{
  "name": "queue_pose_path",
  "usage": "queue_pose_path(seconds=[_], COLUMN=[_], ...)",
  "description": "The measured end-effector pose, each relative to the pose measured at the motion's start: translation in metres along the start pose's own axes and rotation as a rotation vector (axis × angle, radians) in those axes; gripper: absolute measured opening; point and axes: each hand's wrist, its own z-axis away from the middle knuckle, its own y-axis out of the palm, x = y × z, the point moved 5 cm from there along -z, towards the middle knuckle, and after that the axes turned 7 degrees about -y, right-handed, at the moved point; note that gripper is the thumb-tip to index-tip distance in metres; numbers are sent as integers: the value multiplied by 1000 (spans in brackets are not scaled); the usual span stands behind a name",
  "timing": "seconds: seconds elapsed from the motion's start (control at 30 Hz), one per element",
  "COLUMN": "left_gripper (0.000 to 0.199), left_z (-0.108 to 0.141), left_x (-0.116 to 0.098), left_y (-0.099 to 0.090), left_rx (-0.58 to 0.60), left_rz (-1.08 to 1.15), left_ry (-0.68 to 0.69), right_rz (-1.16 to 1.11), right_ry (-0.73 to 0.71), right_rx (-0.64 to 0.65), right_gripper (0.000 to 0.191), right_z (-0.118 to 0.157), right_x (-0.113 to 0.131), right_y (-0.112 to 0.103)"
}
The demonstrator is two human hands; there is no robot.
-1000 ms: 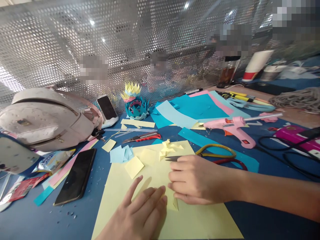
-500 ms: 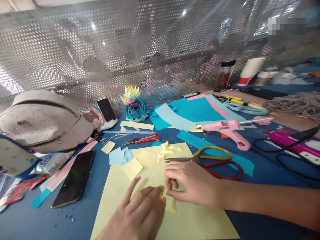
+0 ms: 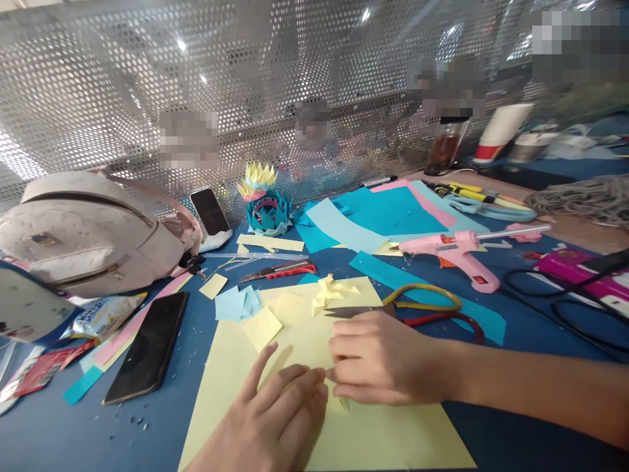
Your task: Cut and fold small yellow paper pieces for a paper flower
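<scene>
A small folded piece of yellow paper [image 3: 339, 404] lies on a large yellow sheet [image 3: 398, 439], mostly covered by my fingers. My left hand [image 3: 282, 410] is closed at its fingertips on the piece's left side, with the little finger sticking out. From the right, my right hand [image 3: 388, 357] curls its fingers against the same piece; its thumb tip is hidden. Just beyond that hand lie scissors [image 3: 437, 301] with yellow and red handles. Several folded yellow pieces [image 3: 331, 293], yellow squares [image 3: 264, 328] and light blue squares [image 3: 237, 303] sit at the sheet's far edge.
A pink glue gun [image 3: 452, 250] and a purple power strip [image 3: 580, 275] with black cable are at right. Behind are a red utility knife [image 3: 282, 270], a paper flower [image 3: 268, 213] and blue paper [image 3: 388, 216]. Left are a phone [image 3: 147, 347] and a backpack [image 3: 93, 229].
My right hand has curled its fingers tighter and turned knuckles-up over the folded paper. My left hand stays almost where it was. The view has shifted slightly.
</scene>
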Motion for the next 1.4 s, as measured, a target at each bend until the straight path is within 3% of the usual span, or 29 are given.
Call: queue_pose_path(seconds=[0.07,0.2,0.33,0.53,0.87,1.1,1.4], left_gripper=[46,64,71,63,64,59,64], left_z=[-1,5,10,11,11,11,12], left_x=[0,3,3,4,3,0,-1], left_y=[-2,3,13,11,14,14,16], left_rx=[32,-75,-19,-26,-61,-48,-40], left_rz=[20,103,171,171,143,86,85], left_ry=[15,-53,-60,-49,-59,-64,-63], right_rz=[13,-63,-133,-362,-540,-543,-670], right_ry=[-95,-141,-95,68,154,103,410], right_rx=[32,140,86,40,125,151,55], right_gripper=[42,38,37,28,24,32,20], right_z=[-1,-1,1,6,3,1,7], right_x=[0,-4,-8,-19,-16,-14,-18], right_y=[-5,-8,-6,7,8,9,21])
